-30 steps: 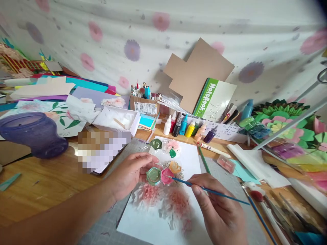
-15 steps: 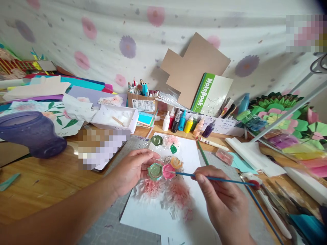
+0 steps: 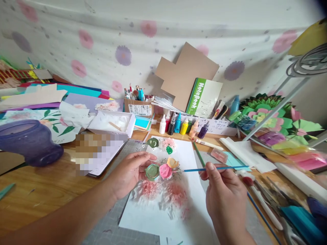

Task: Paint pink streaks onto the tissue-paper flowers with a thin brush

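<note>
My left hand (image 3: 131,172) pinches the left edge of a clear plastic paint palette (image 3: 160,156), thumb on top. Its wells hold dark green, bright green, ochre, pink and sage green paint. In my right hand (image 3: 226,195) is a thin blue paintbrush (image 3: 191,169), held nearly level, its tip at the right edge of the pink paint (image 3: 165,171). Below the palette, crinkled paper flowers (image 3: 176,194) tinted pink-red lie on a white sheet (image 3: 143,217). Another pale pink flower shows near the palette's far wells.
Paint bottles (image 3: 184,126) stand in a row behind the sheet. A purple vase (image 3: 42,144) and a white box (image 3: 112,120) are on the left. Brushes, scissors and a white paper roll (image 3: 298,178) lie on the right. A grey cutting mat (image 3: 107,221) is under the sheet.
The brush tip has shifted right, from inside the pink paint to its edge. My right hand has turned slightly. The whole view has tilted a little upward.
</note>
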A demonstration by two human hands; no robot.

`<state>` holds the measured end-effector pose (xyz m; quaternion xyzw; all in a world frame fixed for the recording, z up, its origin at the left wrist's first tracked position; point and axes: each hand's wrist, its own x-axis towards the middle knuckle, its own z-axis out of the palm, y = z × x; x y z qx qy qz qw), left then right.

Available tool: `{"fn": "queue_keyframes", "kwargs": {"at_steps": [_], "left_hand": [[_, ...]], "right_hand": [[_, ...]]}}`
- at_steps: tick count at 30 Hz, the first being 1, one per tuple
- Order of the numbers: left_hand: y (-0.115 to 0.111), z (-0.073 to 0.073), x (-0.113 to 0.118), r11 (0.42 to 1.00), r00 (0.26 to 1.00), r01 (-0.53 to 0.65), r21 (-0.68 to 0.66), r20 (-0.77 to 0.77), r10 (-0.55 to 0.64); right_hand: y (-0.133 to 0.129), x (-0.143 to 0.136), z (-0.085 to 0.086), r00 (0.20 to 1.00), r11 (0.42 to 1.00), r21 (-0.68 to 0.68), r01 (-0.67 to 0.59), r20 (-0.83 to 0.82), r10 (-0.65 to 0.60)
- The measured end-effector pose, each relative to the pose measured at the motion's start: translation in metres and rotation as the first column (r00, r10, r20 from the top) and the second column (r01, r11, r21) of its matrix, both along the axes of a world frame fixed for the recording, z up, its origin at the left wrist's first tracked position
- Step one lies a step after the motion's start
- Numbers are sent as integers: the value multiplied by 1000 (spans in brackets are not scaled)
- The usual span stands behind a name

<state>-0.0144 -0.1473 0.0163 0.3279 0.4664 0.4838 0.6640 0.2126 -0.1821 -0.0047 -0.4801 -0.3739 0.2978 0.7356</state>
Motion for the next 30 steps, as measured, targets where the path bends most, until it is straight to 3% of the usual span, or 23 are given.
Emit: {"fn": "queue_keyframes", "kwargs": {"at_steps": [3,6,19,26,30], "left_hand": [[0,0,0,1000,1000,-28,-2,-12,28],[0,-1,2,1000,1000,-11,-7,-19,11],[-2,1,3,1000,1000,-13,-8,-6,13],[0,3,-1,999,998,-54,3,-37,54],[2,6,-4,998,997,-47,32,-56,49]], "right_hand": [[4,2,-1,993,999,-19,-36,-112,33],[6,1,-2,990,997,-39,-69,-123,64],[2,7,0,984,999,8,-33,177,31],[-1,28,0,998,995,102,6,-57,0],[-13,45,-7,998,998,53,25,-58,-22]]}}
